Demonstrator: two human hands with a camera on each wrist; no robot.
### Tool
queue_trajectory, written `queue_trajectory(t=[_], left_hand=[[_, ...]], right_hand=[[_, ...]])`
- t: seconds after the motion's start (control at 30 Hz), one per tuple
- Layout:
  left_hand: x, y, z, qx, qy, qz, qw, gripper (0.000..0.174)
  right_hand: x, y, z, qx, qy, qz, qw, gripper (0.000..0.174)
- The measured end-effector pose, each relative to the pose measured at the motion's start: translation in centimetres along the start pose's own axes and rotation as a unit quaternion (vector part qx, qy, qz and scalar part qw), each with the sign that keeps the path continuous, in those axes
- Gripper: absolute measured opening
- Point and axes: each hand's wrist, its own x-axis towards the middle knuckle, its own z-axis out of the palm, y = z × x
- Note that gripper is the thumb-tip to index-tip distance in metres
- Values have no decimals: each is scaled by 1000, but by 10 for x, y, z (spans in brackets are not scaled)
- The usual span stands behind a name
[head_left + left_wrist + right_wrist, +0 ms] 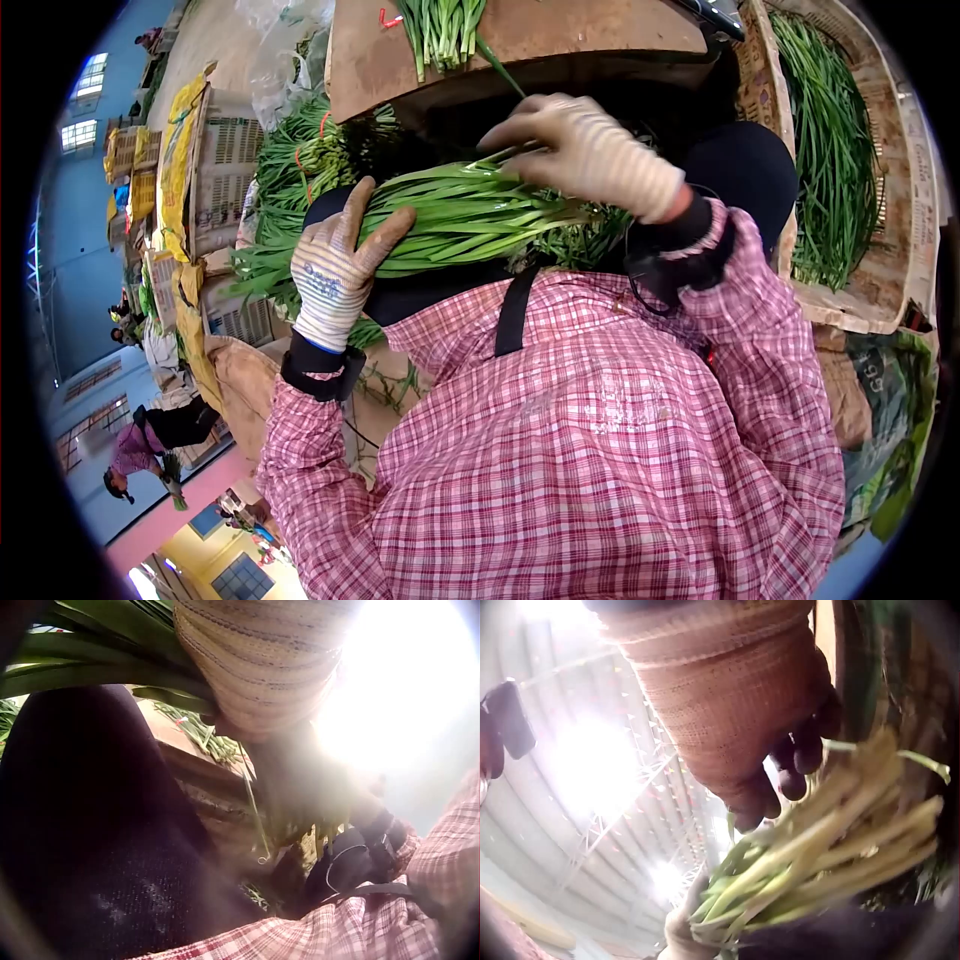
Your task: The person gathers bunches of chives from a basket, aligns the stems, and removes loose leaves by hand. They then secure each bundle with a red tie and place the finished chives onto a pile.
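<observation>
My left hand [336,262], in a striped knit glove, grips a bunch of garlic chives [450,215] around its leafy part, thumb on top. The bunch lies across my lap, its leaf tips spreading left and its pale stems [802,877] pointing right. Over the stem end is my right hand [597,155], also gloved and a little blurred. Its fingers curl, and a single chive stalk [922,761] sticks out past them, seemingly pinched, in the right wrist view. The left wrist view shows the left glove [262,660] close up, with broad leaves beside it.
A brown board table [570,28] stands in front, bearing another chive bunch [440,30]. More bunches tied with red [315,150] lie at the left. A crate of loose chives [825,150] is at the right. Stacked crates [222,150] and another person [145,445] are farther left.
</observation>
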Motion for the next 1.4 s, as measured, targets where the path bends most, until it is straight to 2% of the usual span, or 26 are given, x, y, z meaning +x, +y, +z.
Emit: queue_trajectory(t=[0.07,0.13,0.17,0.27,0.3,0.37,0.43,0.47,0.5,0.57,0.6,0.63,0.7,0.73,0.83,0.9,0.97,1.03,1.1,1.13,1.17,1.23,1.27,1.3,1.37,1.4], left_hand=[[2,0,-2,-3,-2,8,1000,61],[-6,-2,-1,-6,12,1,1000,62],[-6,-2,-1,-7,12,0,1000,62],[-2,0,-2,-15,16,7,1000,66],[1,1,-3,-20,13,16,1000,68],[1,1,-2,-26,9,25,999,69],[-5,-2,0,-15,0,12,1000,57],[-8,-4,0,-17,4,2,1000,61],[-10,-5,1,-18,4,2,1000,61],[-12,-7,3,-19,10,-21,1000,66],[-11,-7,5,-25,4,-23,999,73],[-11,-8,4,-26,2,-21,999,73],[-8,-11,5,-9,-13,-15,1000,76],[-10,-12,5,-11,-15,-13,1000,76],[-14,-15,5,-21,-37,-46,998,78],[-10,-15,4,-15,-33,-48,998,78],[3,-11,3,2,-32,-40,999,78],[10,-8,1,4,-30,-40,999,78],[10,-7,2,10,-55,-23,998,79],[9,-10,5,0,-50,-17,999,79],[10,-11,4,3,-51,-19,999,79],[13,-9,5,20,-61,-25,998,79],[19,-7,2,13,-72,-29,997,79],[21,-7,-2,14,-73,-29,997,79],[26,-7,-6,6,-76,-25,997,78],[21,-10,-6,-7,-82,-37,996,77]], right_hand=[[4,-3,4,81,-11,-32,996,24],[6,11,2,257,-36,184,948,22],[9,16,2,312,-27,233,921,23],[13,13,10,273,-37,-32,961,23],[16,5,4,320,-140,15,937,22],[18,10,11,377,-171,19,910,21],[7,20,-6,304,-134,93,939,20],[1,45,-5,204,-65,70,974,20],[-2,54,-15,-53,-45,151,986,15],[-7,61,-27,-139,42,123,982,17],[-6,42,-30,-23,24,27,999,24],[-6,34,-16,19,90,-121,988,25],[-9,17,-17,261,-175,66,947,27],[-11,26,-19,199,-163,57,965,24],[-22,68,-34,-152,-94,196,964,19],[-26,35,-34,212,-6,154,965,24],[-24,2,-21,386,-66,157,907,26],[-24,12,-26,288,-96,139,943,23],[-25,36,-28,185,-105,218,953,22],[-24,45,-29,31,-97,230,968,23],[-23,43,-35,32,-40,236,970,26],[-18,25,-26,152,3,120,981,29],[-14,14,-15,153,0,68,986,34],[-9,2,-9,222,-76,105,966,34],[-4,7,-5,143,-61,127,980,29],[-2,15,-9,-20,-67,124,990,22]])
